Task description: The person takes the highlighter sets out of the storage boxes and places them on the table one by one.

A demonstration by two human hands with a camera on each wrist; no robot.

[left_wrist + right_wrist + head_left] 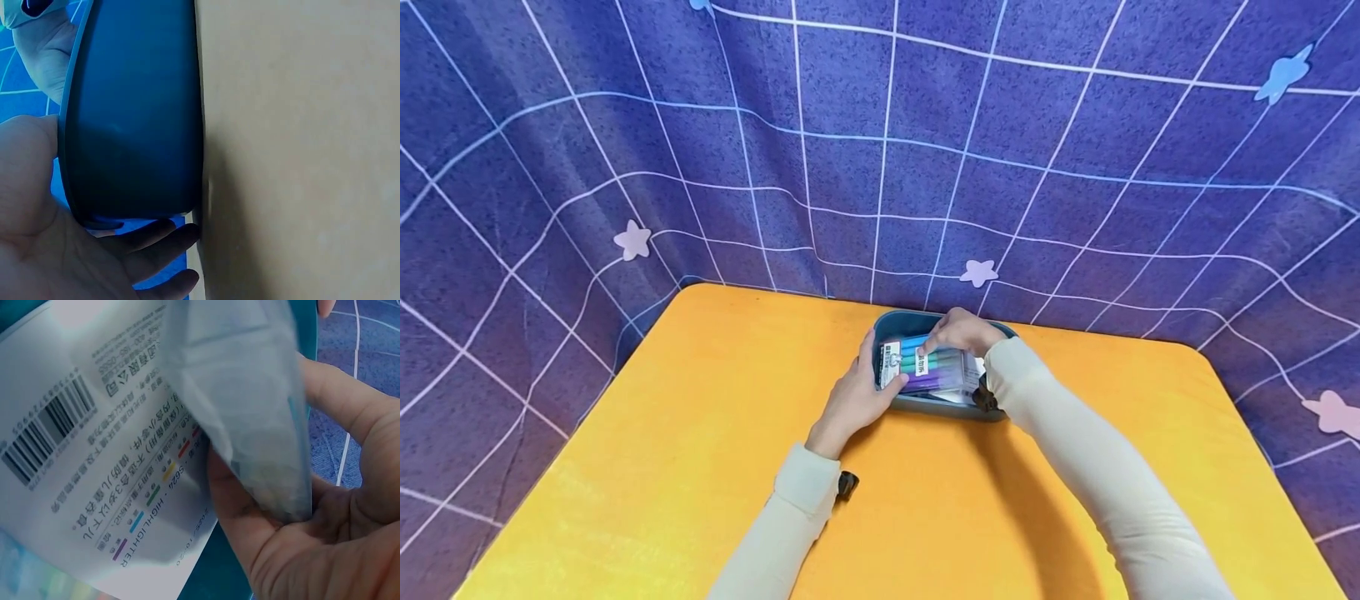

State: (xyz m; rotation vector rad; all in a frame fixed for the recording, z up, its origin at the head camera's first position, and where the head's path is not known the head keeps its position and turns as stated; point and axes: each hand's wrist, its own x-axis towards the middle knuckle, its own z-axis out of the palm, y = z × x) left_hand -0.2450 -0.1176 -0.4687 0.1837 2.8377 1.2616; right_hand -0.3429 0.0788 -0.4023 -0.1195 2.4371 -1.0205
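A dark teal plastic bin [936, 407] stands near the table's back edge. My left hand [852, 398] holds its left end; in the left wrist view the thumb lies at the rim and the fingers [156, 253] spread along the outer wall. From above, my right hand [964, 331] reaches into the bin and grips a clear plastic pack of highlighters [917, 364], blue, green and purple. The right wrist view has the pack's clear end [250, 406] between thumb and fingers. Beside it lies a white printed card [75, 431] with a barcode and the word HIGHLIGHTER.
A yellow-covered table [715, 417] carries the bin. Behind it hangs a blue-purple curtain [850, 167] with a grid and stars, close to the bin's far side. Small dark devices [847, 485] sit at both wrists.
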